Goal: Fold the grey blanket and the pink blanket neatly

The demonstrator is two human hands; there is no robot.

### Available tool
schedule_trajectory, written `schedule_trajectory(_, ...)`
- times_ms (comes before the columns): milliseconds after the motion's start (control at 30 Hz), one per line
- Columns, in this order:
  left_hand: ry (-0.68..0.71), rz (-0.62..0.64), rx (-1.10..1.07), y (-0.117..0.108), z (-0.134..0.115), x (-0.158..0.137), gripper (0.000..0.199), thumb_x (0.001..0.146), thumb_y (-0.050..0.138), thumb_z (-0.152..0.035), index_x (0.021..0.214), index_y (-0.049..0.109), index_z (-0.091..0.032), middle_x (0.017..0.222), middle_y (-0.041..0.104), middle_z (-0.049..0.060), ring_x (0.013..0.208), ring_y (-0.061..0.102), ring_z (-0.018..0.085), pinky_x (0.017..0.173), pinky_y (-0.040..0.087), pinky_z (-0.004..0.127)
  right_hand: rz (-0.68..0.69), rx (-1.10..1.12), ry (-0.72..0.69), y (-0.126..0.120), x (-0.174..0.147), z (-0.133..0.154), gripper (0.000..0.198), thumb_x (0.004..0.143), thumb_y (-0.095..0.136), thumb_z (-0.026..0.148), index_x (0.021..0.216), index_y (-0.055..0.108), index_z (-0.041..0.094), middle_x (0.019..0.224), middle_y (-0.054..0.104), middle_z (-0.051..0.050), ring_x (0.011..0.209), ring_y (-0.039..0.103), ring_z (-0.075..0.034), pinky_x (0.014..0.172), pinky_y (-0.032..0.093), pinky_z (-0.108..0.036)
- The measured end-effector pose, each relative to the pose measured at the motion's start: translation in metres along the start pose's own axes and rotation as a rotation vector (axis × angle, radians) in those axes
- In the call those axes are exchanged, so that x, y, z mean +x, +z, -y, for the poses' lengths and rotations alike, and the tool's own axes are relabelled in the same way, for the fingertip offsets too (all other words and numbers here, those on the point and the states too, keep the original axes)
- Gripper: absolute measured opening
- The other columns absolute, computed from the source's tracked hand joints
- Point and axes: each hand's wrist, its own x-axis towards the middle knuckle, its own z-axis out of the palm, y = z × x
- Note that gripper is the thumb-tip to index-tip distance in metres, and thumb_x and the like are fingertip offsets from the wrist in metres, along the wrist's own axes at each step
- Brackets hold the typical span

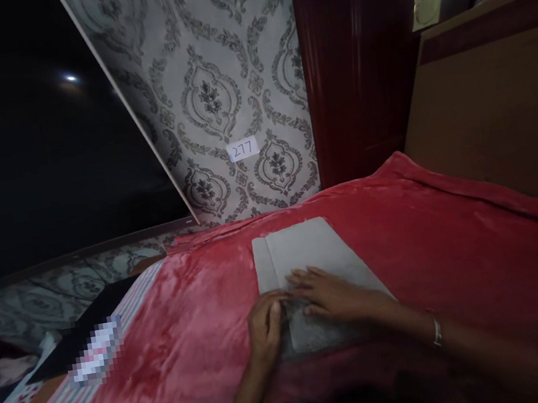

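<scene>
A light grey rectangular sheet (306, 246), cloth or paper, lies on a red plush blanket (207, 332). Along its left side runs a narrow strip marked off by a lengthwise crease or fold. My left hand (266, 326) is at that left edge, thumb and fingers closed together on the strip; the exact grip is partly hidden. Flat on the sheet rests my right hand (320, 293), fingers spread and pointing left, its fingertips close to the crease and to my left fingers. Shadow darkens the near part of the sheet.
A large dark screen (37, 142) stands at the left. Behind the blanket is patterned wallpaper (210, 96) with a paper label "277" (242, 149). A cardboard box (507, 105) stands at the right. Striped cloth (66, 401) and clutter lie at the lower left.
</scene>
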Motion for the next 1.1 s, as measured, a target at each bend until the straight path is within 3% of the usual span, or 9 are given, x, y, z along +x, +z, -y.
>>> schedule_trajectory(67,-0.052,0.05,0.008,-0.005,0.004,0.011,0.045,0.102,0.035,-0.044,0.117,0.071,-0.021,0.121,0.072,0.01,0.117,0.064,0.022,0.105,0.049,0.043,0.016,0.051,-0.114,0.009,-0.003,0.015,0.061,0.1,0.047,0.049,0.156,0.034,0.027,0.162,0.028,-0.01,0.152,0.016,-0.026,0.123,0.009,-0.052)
schedule_trajectory(133,-0.065,0.223,0.054,-0.006,0.011,0.025,0.05,0.102,0.033,-0.047,0.133,0.063,-0.023,0.141,0.061,0.009,0.134,0.052,0.022,0.117,0.038,0.046,0.023,0.086,-0.162,0.016,-0.006,0.023,0.061,0.101,0.047,0.048,0.156,0.033,0.029,0.162,0.029,-0.008,0.152,0.016,-0.026,0.124,0.008,-0.052)
schedule_trajectory(233,-0.095,0.519,0.224,0.0,0.029,0.05,0.053,0.102,0.03,-0.048,0.148,0.046,-0.028,0.158,0.04,0.005,0.149,0.032,0.021,0.124,0.018,0.051,0.021,0.114,-0.142,0.02,-0.009,0.027,0.057,0.102,0.046,0.045,0.155,0.036,0.03,0.161,0.032,-0.007,0.152,0.016,-0.026,0.124,0.007,-0.052)
schedule_trajectory(333,-0.135,0.668,0.442,0.009,0.051,0.078,0.055,0.101,0.034,-0.049,0.152,0.038,-0.03,0.164,0.028,0.004,0.153,0.019,0.024,0.124,0.008,0.058,0.035,0.133,-0.124,0.02,-0.01,0.026,0.055,0.102,0.045,0.045,0.154,0.037,0.03,0.161,0.031,-0.006,0.152,0.015,-0.024,0.124,0.007,-0.05)
schedule_trajectory(633,-0.258,0.643,0.619,0.024,0.11,0.149,0.061,0.1,0.032,-0.053,0.156,0.031,-0.029,0.167,0.017,0.005,0.154,0.012,0.029,0.122,0.009,0.06,0.081,0.192,-0.102,0.013,-0.012,0.026,0.056,0.102,0.045,0.043,0.156,0.033,0.034,0.164,0.022,-0.002,0.152,0.013,-0.024,0.124,0.005,-0.052)
schedule_trajectory(800,-0.301,0.583,0.648,0.03,0.128,0.168,0.06,0.1,0.03,-0.051,0.155,0.035,-0.026,0.165,0.024,0.006,0.154,0.015,0.028,0.123,0.012,0.055,0.045,0.253,-0.115,0.013,-0.012,0.026,0.056,0.102,0.044,0.046,0.156,0.033,0.034,0.164,0.023,-0.002,0.152,0.013,-0.022,0.125,0.002,-0.048)
schedule_trajectory(1100,-0.306,0.544,0.659,0.035,0.157,0.19,0.059,0.099,0.03,-0.051,0.152,0.04,-0.027,0.161,0.034,0.006,0.151,0.024,0.031,0.121,0.019,0.057,0.032,0.27,-0.098,0.014,-0.01,0.023,0.055,0.102,0.047,0.046,0.154,0.036,0.034,0.164,0.025,-0.001,0.153,0.011,-0.019,0.125,-0.001,-0.044)
